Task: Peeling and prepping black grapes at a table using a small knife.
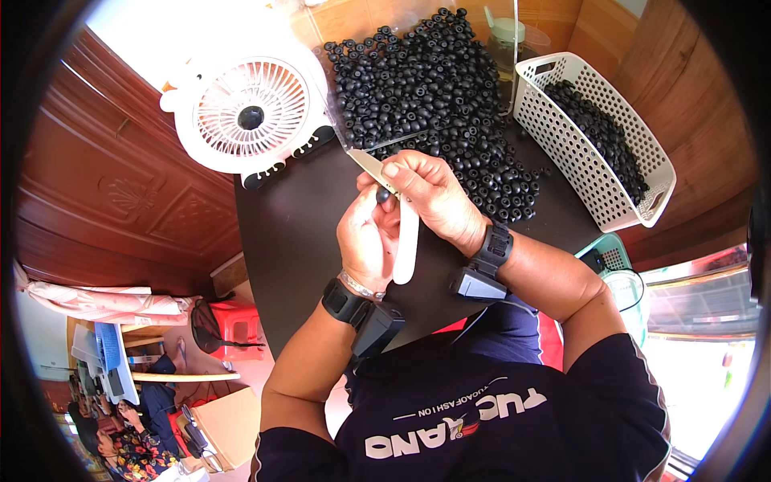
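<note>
My left hand (368, 241) is closed with a small, round black plastic piece (383, 194) pinched at its fingertips. My right hand (438, 197) grips a knife (407, 249), its thumb pressed on the blade close to the black piece. The knife's white handle points down toward me between my palms, and its blade tip points up and left. Just beyond my hands, a big heap of similar black pieces (418, 88), many with a hole, spreads over the dark table (289, 241). Part of the heap lies in a clear, see-through box (385, 143).
A white cartoon-shaped fan (250, 76) stands at the far left. At the right is a white perforated basket (582, 149) holding more black pieces. A jar with a pale green lid (506, 32) stands behind. A red stool (238, 328) and another person (132, 438) are at lower left.
</note>
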A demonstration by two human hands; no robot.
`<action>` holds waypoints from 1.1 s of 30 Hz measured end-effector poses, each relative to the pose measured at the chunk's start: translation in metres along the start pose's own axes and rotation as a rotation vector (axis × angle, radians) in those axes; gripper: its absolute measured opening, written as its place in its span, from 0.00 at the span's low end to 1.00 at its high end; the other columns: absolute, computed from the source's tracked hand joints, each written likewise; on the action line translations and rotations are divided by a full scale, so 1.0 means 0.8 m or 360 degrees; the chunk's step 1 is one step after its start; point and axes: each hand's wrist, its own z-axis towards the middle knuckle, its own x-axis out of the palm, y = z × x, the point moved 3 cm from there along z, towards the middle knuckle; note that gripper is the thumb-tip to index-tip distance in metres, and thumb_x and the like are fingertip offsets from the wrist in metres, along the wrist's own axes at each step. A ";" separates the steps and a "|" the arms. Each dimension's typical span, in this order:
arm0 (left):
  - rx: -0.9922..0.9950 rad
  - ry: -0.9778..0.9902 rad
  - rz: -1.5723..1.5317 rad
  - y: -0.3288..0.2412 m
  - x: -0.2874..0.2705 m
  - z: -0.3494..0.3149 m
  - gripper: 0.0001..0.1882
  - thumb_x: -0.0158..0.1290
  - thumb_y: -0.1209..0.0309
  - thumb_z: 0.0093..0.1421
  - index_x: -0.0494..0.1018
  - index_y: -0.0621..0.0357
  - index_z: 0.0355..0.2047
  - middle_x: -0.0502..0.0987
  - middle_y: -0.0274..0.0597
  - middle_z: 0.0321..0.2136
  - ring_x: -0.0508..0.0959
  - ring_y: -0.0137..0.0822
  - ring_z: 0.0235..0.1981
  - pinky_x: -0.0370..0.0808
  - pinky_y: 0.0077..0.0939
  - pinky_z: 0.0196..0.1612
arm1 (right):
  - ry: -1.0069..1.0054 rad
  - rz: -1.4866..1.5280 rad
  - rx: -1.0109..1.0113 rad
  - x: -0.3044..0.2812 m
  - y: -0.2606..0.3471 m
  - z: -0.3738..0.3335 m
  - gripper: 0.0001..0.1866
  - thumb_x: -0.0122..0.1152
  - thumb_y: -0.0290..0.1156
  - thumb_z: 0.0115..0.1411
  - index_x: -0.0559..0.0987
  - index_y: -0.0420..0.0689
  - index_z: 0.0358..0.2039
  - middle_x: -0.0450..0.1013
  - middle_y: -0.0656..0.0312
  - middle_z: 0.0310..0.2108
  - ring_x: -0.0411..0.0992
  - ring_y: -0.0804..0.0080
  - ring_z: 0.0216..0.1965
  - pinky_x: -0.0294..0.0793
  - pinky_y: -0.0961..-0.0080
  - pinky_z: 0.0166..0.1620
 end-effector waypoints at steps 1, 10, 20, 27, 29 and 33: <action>0.0006 -0.0018 0.0018 0.000 0.000 -0.001 0.12 0.41 0.64 0.62 0.64 0.55 0.24 0.71 0.39 0.19 0.71 0.35 0.18 0.69 0.26 0.22 | -0.0019 -0.0058 0.0004 0.000 0.001 0.000 0.10 0.51 0.35 0.64 0.76 0.42 0.32 0.77 0.57 0.37 0.73 0.81 0.31 0.76 0.81 0.35; -0.0033 -0.0091 0.0093 0.002 0.003 -0.006 0.13 0.40 0.62 0.63 0.66 0.55 0.26 0.71 0.35 0.20 0.71 0.32 0.18 0.67 0.23 0.21 | -0.0125 -0.0106 0.0015 0.006 -0.001 -0.002 0.12 0.51 0.35 0.64 0.75 0.41 0.27 0.77 0.62 0.31 0.71 0.85 0.26 0.74 0.85 0.30; -0.0066 -0.0015 0.0067 0.005 0.008 -0.005 0.15 0.39 0.60 0.63 0.67 0.55 0.27 0.70 0.34 0.20 0.68 0.31 0.17 0.64 0.24 0.21 | -0.0037 -0.0193 0.0120 0.004 0.003 -0.003 0.12 0.50 0.36 0.65 0.75 0.40 0.32 0.76 0.57 0.37 0.73 0.80 0.27 0.75 0.84 0.30; -0.0106 0.0457 -0.0333 -0.004 -0.003 0.007 0.15 0.35 0.63 0.65 0.64 0.54 0.24 0.67 0.33 0.18 0.68 0.30 0.23 0.66 0.23 0.28 | -0.0063 0.0027 -0.0199 0.002 0.019 -0.002 0.14 0.47 0.35 0.66 0.74 0.37 0.37 0.76 0.57 0.32 0.73 0.77 0.22 0.76 0.79 0.31; -0.0093 0.0260 -0.0305 -0.009 0.004 0.005 0.15 0.36 0.62 0.64 0.62 0.54 0.23 0.63 0.33 0.17 0.66 0.31 0.21 0.64 0.24 0.26 | 0.0100 -0.0074 -0.0112 0.005 0.020 -0.006 0.15 0.45 0.35 0.67 0.75 0.37 0.38 0.75 0.52 0.39 0.72 0.78 0.26 0.75 0.79 0.34; -0.0103 -0.0070 -0.0314 -0.010 -0.013 0.009 0.15 0.35 0.62 0.64 0.66 0.57 0.29 0.67 0.34 0.21 0.69 0.32 0.23 0.67 0.25 0.27 | 0.0179 -0.0498 -0.0145 0.012 0.011 -0.011 0.16 0.46 0.36 0.67 0.75 0.36 0.44 0.75 0.57 0.37 0.72 0.79 0.31 0.73 0.80 0.38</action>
